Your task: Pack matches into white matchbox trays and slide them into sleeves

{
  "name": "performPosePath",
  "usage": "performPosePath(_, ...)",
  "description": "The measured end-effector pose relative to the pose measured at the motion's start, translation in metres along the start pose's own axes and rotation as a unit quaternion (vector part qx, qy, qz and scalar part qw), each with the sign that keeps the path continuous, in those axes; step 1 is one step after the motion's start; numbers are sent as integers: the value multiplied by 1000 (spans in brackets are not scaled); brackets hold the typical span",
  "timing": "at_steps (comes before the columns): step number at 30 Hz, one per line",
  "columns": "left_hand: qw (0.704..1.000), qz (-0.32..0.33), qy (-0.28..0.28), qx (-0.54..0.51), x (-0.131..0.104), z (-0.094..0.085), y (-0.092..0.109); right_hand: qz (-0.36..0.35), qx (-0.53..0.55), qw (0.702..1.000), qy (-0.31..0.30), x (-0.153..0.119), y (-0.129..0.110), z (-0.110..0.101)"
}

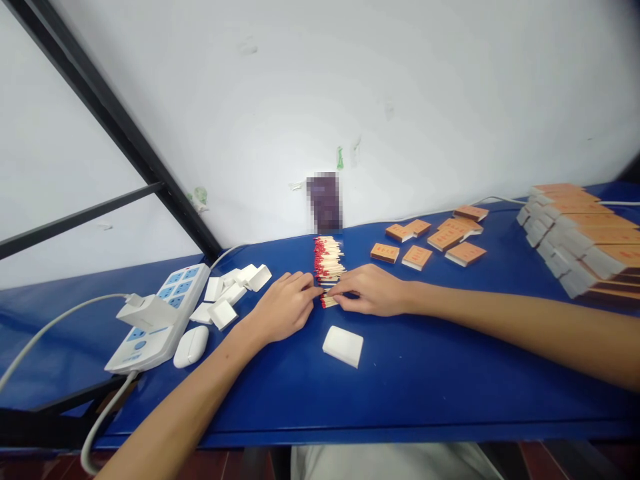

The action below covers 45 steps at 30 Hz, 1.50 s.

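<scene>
Though many, matches (329,259) at two hands (285,305) (374,289).

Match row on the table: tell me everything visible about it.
The match row is many pale, wood-looking sticks, red heads mostly at left. They lie crosswise, packed in a strip running toward the wall on the blue table. The left hand and right hand flank the near end, both apparently touching it.
</scene>
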<state>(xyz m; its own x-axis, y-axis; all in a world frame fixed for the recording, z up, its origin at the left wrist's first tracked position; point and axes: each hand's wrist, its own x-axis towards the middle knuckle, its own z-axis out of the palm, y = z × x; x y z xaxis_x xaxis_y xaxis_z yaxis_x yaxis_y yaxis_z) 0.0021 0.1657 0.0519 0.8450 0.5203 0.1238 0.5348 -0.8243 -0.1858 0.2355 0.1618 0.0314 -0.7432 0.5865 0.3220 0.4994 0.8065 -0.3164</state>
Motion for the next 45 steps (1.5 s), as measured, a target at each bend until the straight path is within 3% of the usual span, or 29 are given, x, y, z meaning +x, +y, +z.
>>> performPosePath(9, 1000, -8, -7, -19, 0, -2, 1, 12, -13, 1000, 17, -1, -2, 0)
performPosePath(16, 999, -14, -13, -32, 0, 0, -1, -26, 16, 999, 19, -1, 2, 1)
performPosePath(27, 993, -30, 13, -117, -2, 3, -4, -15, 3, 1000, 9, 0, 0, 0)
performPosePath(37, 992, -29, 19, -124, -2, 3, -4, -56, -6, 998, 16, -1, 3, 1)
performPosePath(45, 991, -29, 26, -132, -2, 2, -3, -44, -32, 998, 26, -3, 4, 3)
